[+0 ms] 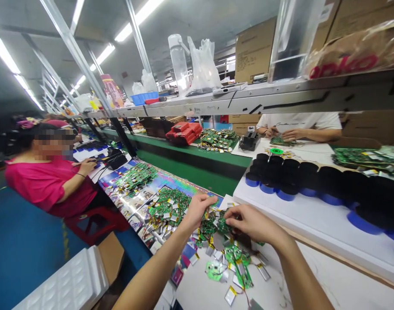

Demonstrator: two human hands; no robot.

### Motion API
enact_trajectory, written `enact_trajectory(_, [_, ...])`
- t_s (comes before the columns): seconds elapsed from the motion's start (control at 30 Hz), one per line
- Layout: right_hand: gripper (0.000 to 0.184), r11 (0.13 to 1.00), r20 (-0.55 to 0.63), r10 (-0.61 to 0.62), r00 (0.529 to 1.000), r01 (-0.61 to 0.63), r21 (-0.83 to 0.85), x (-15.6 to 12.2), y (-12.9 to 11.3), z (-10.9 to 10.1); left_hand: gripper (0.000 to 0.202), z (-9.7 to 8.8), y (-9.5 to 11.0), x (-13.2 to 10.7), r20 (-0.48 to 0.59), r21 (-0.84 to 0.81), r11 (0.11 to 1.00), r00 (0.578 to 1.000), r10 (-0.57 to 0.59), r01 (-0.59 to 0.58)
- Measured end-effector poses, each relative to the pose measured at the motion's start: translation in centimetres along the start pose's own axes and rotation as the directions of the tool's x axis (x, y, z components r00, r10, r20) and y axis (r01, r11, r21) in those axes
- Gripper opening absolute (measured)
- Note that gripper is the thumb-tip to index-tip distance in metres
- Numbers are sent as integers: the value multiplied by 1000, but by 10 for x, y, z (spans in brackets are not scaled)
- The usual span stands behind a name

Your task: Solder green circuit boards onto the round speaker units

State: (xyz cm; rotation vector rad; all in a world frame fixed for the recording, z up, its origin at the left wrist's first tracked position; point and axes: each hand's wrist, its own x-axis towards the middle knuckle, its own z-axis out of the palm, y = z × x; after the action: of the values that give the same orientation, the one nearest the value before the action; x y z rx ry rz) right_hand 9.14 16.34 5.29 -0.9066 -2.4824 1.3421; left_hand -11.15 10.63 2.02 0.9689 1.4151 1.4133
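My left hand (197, 212) reaches over the pile of green circuit boards, thumb and fingers drawn together. Whatever sits between its fingertips is too small or hidden to make out. My right hand (246, 221) is beside it, pinching the edge of a dark green circuit board (223, 224). Under and in front of both hands lie loose boards with thin wires and silver battery cells. Nearer me, a light green board (213, 270) and a silver cell with yellow tape (230, 295) rest on the white work surface (197, 292).
More boards are heaped (169, 206) to the left. Rows of black-and-blue round parts (300, 181) stand on a white foam slab (248, 193) at right. A co-worker in pink (51, 176) sits left; another person's hands (293, 134) work across the bench. A shelf (197, 105) crosses above.
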Motion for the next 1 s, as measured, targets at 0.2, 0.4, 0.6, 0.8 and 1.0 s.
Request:
enact_trajectory(0.2, [27,1000,-88,-2,996,0,-22,5,7,3,53,-12,-11,-6,82,455,876,987,138,-161])
enact_trajectory(0.4, [27,998,-89,29,996,-33,-47,2,18,-2,50,-53,5,-3,200,906,334,959,201,-259])
enact_trajectory(0.6, [27,997,-51,79,996,-80,-23,3,20,-2,66,-116,-6,2,66,989,129,993,96,-78])
enact_trajectory(0.8, [27,997,-75,64,995,-67,-35,3,15,1,37,-129,-4,6,112,991,59,988,106,-119])
enact_trajectory(1.0, [34,995,-60,72,996,-76,-67,3,15,0,53,-153,-1,20,21,996,78,990,140,-32])
